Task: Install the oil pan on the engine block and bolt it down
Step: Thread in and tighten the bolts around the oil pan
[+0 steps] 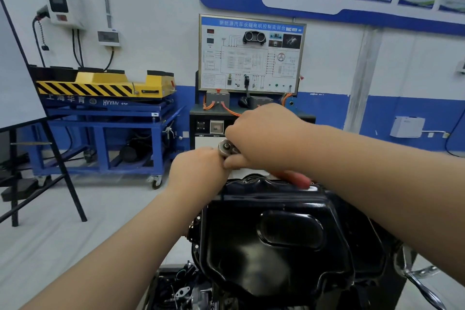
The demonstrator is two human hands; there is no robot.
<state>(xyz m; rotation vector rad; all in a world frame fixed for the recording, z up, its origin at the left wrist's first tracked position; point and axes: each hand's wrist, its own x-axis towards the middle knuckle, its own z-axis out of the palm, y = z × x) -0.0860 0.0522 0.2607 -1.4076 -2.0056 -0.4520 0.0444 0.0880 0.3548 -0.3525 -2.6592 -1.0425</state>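
Closest below: black oil pan (276, 246), glossy, lying sump-side up on the engine block (181, 289), filling the lower middle of the view. Behind it on the left, blue steel trolley (100, 128) carrying a yellow platform (105, 82) with black hazard stripes. Straight ahead against the wall, training panel (251, 55) with a wiring diagram, orange cables beneath.

Over the pan's far edge, both hands meeting, raised above the rim. Right hand (264, 138) entering from the right, fingers curled down around the ratchet (226, 147) just behind its silver head. Red handle (294, 180) showing beneath the wrist, just over the pan's far rim. Left hand (198, 171) entering from the lower left, set against the ratchet head, fingers curled away from the camera. Cannot tell what, if anything, sits inside that grip. Socket and bolt hidden behind the hands.
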